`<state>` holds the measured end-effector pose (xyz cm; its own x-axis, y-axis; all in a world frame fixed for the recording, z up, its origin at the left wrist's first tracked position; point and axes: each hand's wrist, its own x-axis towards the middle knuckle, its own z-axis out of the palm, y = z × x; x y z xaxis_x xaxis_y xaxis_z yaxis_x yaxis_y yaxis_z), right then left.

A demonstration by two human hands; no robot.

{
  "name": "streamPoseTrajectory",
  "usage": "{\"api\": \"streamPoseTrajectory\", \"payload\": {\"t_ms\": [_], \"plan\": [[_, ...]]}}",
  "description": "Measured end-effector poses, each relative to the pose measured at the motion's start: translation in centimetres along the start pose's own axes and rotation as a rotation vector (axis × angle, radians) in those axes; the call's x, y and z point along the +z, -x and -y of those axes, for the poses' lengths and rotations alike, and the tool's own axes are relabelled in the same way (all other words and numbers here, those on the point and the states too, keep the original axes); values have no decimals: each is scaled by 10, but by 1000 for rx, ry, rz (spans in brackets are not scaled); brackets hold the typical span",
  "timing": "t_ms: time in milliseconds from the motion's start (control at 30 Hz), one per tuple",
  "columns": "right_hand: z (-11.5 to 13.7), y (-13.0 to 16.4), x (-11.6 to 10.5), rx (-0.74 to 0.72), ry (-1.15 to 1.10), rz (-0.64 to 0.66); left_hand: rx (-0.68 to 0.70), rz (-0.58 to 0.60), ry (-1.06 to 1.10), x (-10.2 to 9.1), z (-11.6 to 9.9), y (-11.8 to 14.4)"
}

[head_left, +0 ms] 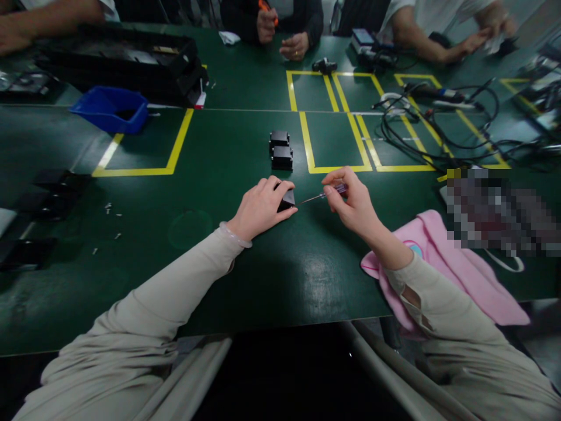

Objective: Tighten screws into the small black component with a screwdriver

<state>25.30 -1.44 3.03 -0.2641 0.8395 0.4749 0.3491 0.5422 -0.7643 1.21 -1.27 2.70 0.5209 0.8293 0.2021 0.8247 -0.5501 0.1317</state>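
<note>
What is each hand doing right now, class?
Left hand: closed over a small black box on the table.
Right hand: fingers pinching a thin screwdriver, tip toward the box.

No legible text, labels or numbers on the work table.

The yellow tape lines [333, 126] on the green table [228, 146] form plain rectangles and carry no lettering. The pink cloth [456, 269] bears a small round printed patch whose marking is too small to read. The area right of the cloth is pixelated, so nothing there can be read. The small black boxes [280, 149], the blue tray [109, 108] and the device with a lit screen [363, 38] at the far edge show no readable marks.
</note>
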Motion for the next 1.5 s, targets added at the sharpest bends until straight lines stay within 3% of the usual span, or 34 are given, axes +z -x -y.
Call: {"api": "streamPoseTrajectory", "payload": {"t_ms": [1500], "plan": [[1, -1, -1, -24, -9, 34, 3, -15, -6, 2, 1, 0]]}}
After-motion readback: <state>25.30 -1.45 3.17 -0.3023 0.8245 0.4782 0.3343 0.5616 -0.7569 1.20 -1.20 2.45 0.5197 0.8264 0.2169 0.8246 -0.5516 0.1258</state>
